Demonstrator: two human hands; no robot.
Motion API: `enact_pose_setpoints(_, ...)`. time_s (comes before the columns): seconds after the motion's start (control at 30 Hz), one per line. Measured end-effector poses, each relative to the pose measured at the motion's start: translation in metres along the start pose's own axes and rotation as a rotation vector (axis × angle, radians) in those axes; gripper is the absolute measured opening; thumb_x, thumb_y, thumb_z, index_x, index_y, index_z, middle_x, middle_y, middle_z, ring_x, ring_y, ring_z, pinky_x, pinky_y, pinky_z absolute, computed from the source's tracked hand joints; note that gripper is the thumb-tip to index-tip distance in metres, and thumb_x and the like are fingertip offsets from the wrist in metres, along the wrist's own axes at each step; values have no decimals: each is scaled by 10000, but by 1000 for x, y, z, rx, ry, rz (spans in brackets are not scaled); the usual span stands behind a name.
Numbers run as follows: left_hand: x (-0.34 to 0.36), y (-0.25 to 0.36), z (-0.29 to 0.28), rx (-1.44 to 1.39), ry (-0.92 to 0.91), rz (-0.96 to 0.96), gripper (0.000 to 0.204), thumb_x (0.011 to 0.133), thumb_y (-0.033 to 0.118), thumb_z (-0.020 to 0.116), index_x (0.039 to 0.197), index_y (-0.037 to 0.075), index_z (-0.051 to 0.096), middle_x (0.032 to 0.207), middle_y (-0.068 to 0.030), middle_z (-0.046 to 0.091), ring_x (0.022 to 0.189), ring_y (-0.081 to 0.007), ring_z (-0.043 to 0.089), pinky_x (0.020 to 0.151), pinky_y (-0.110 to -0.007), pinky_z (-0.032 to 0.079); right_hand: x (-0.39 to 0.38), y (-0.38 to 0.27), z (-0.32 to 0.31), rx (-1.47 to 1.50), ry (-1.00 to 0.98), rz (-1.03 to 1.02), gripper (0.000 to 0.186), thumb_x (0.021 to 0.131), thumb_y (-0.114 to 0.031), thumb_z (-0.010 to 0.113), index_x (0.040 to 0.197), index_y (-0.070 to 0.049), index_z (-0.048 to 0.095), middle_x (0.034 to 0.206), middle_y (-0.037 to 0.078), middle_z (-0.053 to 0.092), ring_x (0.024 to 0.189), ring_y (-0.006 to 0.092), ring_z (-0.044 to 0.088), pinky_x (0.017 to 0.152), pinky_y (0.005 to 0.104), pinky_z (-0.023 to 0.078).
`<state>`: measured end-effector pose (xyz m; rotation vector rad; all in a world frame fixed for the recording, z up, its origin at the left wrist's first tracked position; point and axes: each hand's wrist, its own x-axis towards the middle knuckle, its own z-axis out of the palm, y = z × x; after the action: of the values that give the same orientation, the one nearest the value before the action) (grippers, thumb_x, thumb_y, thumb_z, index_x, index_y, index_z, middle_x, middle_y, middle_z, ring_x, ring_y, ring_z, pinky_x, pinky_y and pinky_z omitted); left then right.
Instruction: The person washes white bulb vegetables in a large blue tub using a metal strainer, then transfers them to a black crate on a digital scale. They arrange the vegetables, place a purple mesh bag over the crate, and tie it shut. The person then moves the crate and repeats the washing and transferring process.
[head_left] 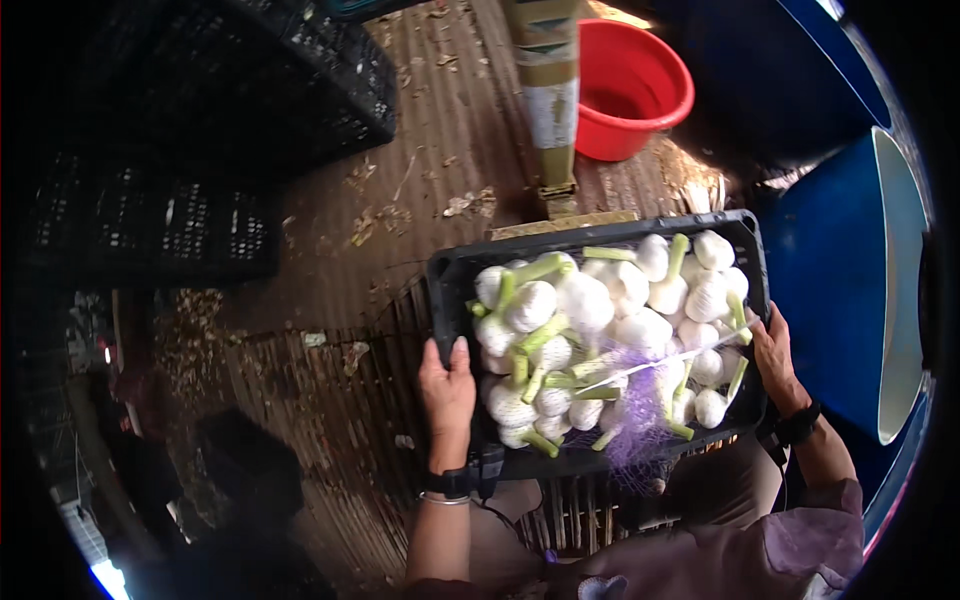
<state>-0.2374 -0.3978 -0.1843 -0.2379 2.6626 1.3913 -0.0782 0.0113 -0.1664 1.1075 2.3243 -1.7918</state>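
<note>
A black plastic crate (445, 280) holds many white garlic bulbs (590, 305) with short green stems, under fine netting with a bunched purple mesh part (640, 425) and a pale strip lying across it. My left hand (448, 395) grips the crate's left side, thumb and fingers at the rim. At the crate's right side my right hand (775, 360) is closed on the edge, partly hidden by it.
Stacked black crates (300, 60) stand upper left. A taped post (548, 110) rises behind the held crate, beside a red bucket (640, 130). Large blue tubs (820, 230) line the right. Debris lies on the ribbed floor (360, 230).
</note>
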Motion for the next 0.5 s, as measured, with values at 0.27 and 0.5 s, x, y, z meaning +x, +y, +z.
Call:
enact_pose_setpoints(0.27, -10, 23, 2, 351, 100, -126, 413, 883, 422, 541, 794, 19, 555, 742, -223, 614, 712, -431, 590, 614, -497, 467, 4, 14, 1, -310, 126, -93, 270, 878, -156, 550, 1069, 35, 540, 922, 161, 629, 831, 249, 584, 785, 346, 456)
enact_pose_setpoints(0.5, -19, 36, 9, 404, 61, -142, 355, 892, 391, 541, 787, 52, 543, 717, -187, 612, 690, -414, 590, 586, -494, 465, 10, 44, -15, -421, 170, -29, 273, 858, -111, 542, 1074, 55, 536, 928, 227, 626, 859, 367, 603, 778, 376, 465)
